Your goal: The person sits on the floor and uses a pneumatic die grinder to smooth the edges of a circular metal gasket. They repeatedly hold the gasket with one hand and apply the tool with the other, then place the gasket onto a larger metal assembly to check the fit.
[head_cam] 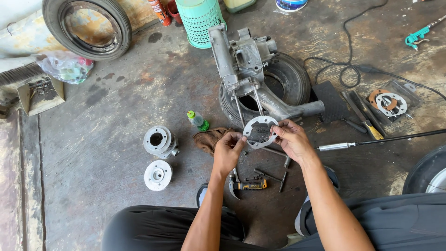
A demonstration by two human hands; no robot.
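Fingers (238,139) of both hands pinched on the thin grey gasket (257,124) — left hand (227,151); right hand (290,139).

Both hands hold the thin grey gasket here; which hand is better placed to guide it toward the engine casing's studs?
Probably the right hand: it grips the thin grey ring-shaped gasket on the side nearer the grey metal engine casing and its two long studs. The left hand pinches the lower-left edge, farther from them.

The wheel (428,172) at right is cut by the frame edge, as are the basket (200,21) and tub (291,4) at top. The bag's (65,66) contents are too blurred to tell. The hammer (245,186) head hides behind the left hand (227,151).
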